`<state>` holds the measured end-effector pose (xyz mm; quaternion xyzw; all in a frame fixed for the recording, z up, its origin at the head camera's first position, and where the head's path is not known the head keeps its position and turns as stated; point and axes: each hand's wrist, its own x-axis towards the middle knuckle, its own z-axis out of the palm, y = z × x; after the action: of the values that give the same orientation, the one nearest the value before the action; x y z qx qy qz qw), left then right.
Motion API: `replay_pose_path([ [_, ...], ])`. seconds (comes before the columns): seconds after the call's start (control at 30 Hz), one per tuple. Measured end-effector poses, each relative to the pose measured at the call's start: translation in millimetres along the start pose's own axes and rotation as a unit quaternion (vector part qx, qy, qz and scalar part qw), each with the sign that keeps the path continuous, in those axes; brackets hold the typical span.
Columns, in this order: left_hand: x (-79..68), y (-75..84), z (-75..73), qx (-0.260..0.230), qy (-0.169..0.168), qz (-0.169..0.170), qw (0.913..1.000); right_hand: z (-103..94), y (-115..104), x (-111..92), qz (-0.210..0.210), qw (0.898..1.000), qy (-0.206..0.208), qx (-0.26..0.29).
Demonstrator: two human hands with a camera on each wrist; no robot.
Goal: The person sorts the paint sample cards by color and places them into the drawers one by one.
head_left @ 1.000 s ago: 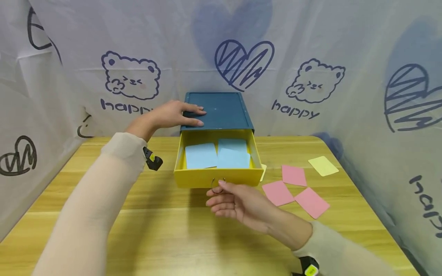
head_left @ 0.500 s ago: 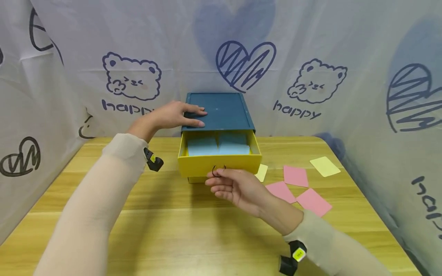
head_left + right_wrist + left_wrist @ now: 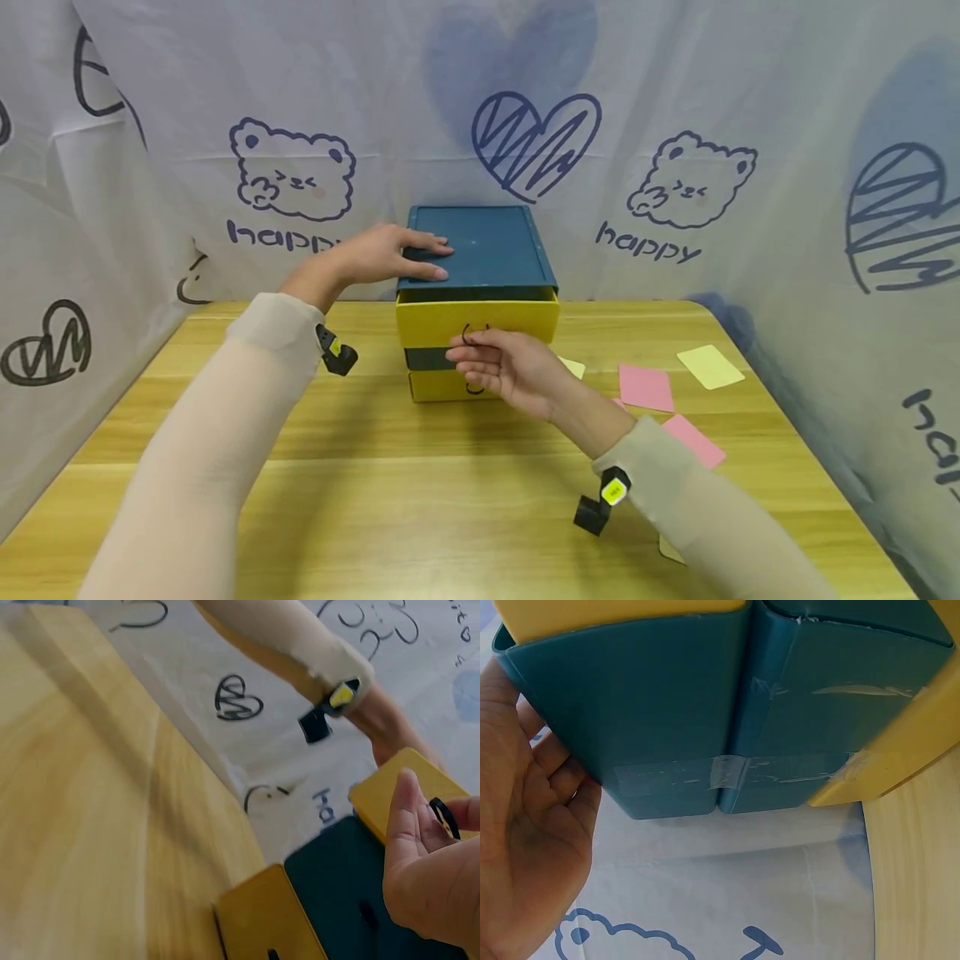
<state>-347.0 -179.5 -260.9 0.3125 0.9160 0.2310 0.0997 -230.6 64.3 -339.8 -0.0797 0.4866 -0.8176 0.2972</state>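
A small blue drawer box (image 3: 495,250) stands at the back of the table, made of blue casings joined by clear tape (image 3: 726,772) on the side. My left hand (image 3: 386,252) rests on its top near the left edge, fingers extended. With thumb and finger my right hand (image 3: 521,371) pinches the thin black loop handle (image 3: 444,817) on the upper yellow drawer (image 3: 517,315). That drawer still juts slightly from its casing, and its front now hides the blue notes. Below, past a blue band (image 3: 427,358), is another yellow drawer front (image 3: 435,387).
Pink square notes (image 3: 647,388) and a yellow note (image 3: 711,367) lie on the wooden table (image 3: 360,500) to the right. Another yellow note (image 3: 574,367) lies beside the box, partly hidden. A printed white cloth (image 3: 420,92) hangs behind and along the sides.
My right hand has moved away from me with the handle, sliding the upper drawer almost fully into its casing. The blue notes have gone out of sight. My left hand has stayed on top.
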Motion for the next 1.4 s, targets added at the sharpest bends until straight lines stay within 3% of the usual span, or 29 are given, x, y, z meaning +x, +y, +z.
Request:
replay_pose_path([
  [0.33,0.4,1.6,-3.3,0.007,0.001,0.006,1.0000,-12.1,-12.4,22.6,-0.005,1.000,-0.002,0.001],
  [0.6,1.6,0.8,-2.4,0.004,0.003,0.002,1.0000,-9.9,-10.3,20.4,-0.006,1.000,0.026,0.001],
  [1.0,2.0,-3.1,-1.2,0.009,0.006,0.007,0.9999,-31.6,21.3,1.6,0.027,0.997,0.064,-0.019],
  [1.23,0.7,-3.4,0.5,0.013,0.009,0.003,0.9999,-46.1,38.8,7.3,0.040,0.994,0.101,-0.028],
  [1.4,-1.0,-0.2,2.6,0.014,0.011,0.000,0.9998,-47.3,42.9,15.7,0.047,0.995,0.086,-0.016],
])
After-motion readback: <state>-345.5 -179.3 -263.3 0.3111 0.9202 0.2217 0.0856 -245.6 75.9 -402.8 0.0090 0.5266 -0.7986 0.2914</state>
